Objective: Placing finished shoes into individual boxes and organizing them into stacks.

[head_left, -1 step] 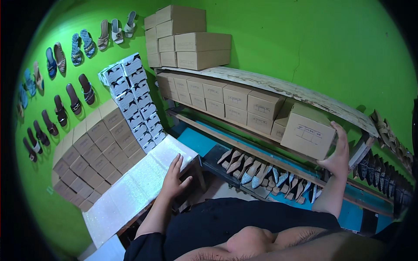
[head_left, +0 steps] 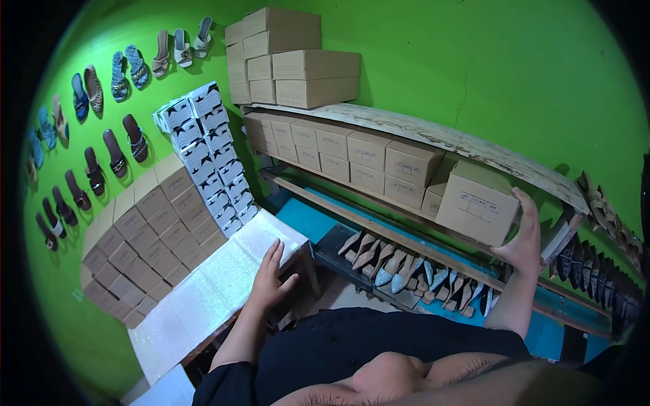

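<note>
While my right hand (head_left: 525, 233) is up at the shelf (head_left: 423, 133), its fingers spread along the right side of the big brown box (head_left: 477, 211), thumb at the lower front corner, the others near the upper edge. Contact looks real, but I cannot tell whether they grip or only push. My left hand (head_left: 269, 281) is open and holds nothing, palm down by the edge of the counter (head_left: 200, 301) with the sparkly white cover, well apart from the box.

The box is at the right end of the row of brown boxes (head_left: 367, 153), below the marbled top board, its front standing out past theirs and a bit tilted in this view. What it rests on underneath, I can't see clearly.

Step in hand, my judgement: handling this one box at the shelf's edge; setting in or drawing out, can't say. Next move calls for steady pressure from the right palm, box kept square with its neighbours, and clearance under the top board. Pulling it out instead would want the left hand across for support, since a one-sided hold could let it swing or tip onto the shoes (head_left: 386, 274) lower down.
</note>
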{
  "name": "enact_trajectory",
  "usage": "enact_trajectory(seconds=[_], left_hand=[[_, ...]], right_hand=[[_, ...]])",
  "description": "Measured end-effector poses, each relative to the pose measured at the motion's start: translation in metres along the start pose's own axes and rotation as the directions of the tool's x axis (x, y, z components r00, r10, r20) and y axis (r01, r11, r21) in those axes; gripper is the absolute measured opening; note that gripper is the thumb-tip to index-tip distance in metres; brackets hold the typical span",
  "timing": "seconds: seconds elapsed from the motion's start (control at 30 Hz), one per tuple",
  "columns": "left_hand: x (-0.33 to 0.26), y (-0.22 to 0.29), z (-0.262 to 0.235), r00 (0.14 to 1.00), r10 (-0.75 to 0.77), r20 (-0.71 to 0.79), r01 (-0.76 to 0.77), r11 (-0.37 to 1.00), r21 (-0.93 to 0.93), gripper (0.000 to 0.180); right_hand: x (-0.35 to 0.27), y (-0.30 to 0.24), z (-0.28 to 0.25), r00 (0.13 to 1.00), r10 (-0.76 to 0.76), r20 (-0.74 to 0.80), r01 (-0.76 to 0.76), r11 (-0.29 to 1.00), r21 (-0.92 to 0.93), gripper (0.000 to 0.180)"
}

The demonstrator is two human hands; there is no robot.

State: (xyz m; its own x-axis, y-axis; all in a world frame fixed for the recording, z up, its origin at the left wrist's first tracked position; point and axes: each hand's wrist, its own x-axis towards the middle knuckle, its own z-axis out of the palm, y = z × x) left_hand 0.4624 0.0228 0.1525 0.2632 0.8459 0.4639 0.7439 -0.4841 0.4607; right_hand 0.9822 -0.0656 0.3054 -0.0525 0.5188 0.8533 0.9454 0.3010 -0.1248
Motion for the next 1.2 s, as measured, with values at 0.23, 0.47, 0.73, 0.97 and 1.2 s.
enact_trajectory(seconds=[0.23,0.47,0.73,0.97,1.2], left_hand=[[-0.004,-0.002,0.015,1.0,-0.025,-0.009,0.024,0.996,-0.09,0.091],[-0.002,-0.002,0.027,1.0,-0.026,0.011,0.027,0.996,-0.09,0.092],[-0.008,-0.007,0.033,0.997,-0.064,0.049,0.07,0.99,-0.124,0.091],[-0.009,-0.005,0.037,0.992,-0.113,0.062,0.123,0.975,-0.187,0.09],[-0.006,-0.002,0.035,0.994,-0.099,0.047,0.106,0.978,-0.18,0.09]], right_hand=[[0.005,0.052,0.069,0.997,-0.076,-0.029,0.073,0.994,-0.084,0.112],[-0.01,0.108,0.134,0.997,-0.07,-0.046,0.064,0.99,-0.125,0.11],[0.001,0.098,0.151,0.945,0.272,0.18,-0.294,0.95,0.108,0.107],[0.003,0.112,0.183,0.939,0.319,0.131,-0.341,0.917,0.207,0.103],[-0.001,0.122,0.201,0.936,0.341,0.084,-0.351,0.889,0.295,0.101]])
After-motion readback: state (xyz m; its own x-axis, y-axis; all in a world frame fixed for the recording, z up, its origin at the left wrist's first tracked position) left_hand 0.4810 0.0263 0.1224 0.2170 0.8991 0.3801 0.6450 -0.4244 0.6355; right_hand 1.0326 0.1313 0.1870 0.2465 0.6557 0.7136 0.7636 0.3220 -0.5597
